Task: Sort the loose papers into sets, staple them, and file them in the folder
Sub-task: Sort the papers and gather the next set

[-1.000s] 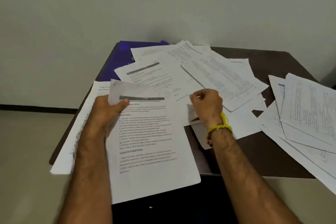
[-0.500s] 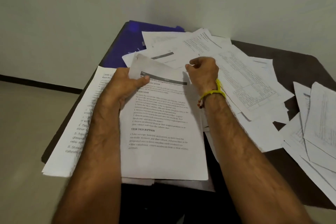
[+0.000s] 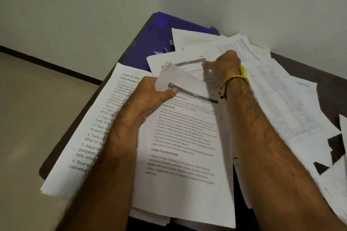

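My left hand [image 3: 150,97] grips a thin set of printed sheets [image 3: 184,148] by the upper left corner, thumb on top near the grey header bar. The set lies over the table's front edge, its top corner curled up. My right hand [image 3: 225,65], with a yellow thread at the wrist, reaches past the set, and its curled fingers pinch a loose sheet with a grey header [image 3: 187,62]. A blue folder [image 3: 155,43] lies at the table's far left corner, partly under loose papers. No stapler is visible.
A stack headed "TASK ID 2692" [image 3: 101,129] lies along the left edge of the dark table [image 3: 304,67]. Sheets printed with tables [image 3: 281,107] spread to the right, and more papers [image 3: 336,184] overhang at the far right. A wall stands right behind.
My left hand has carried the held set forward and laid it nearer the pile. My right hand has moved from the table's middle to the far sheet with the grey header.
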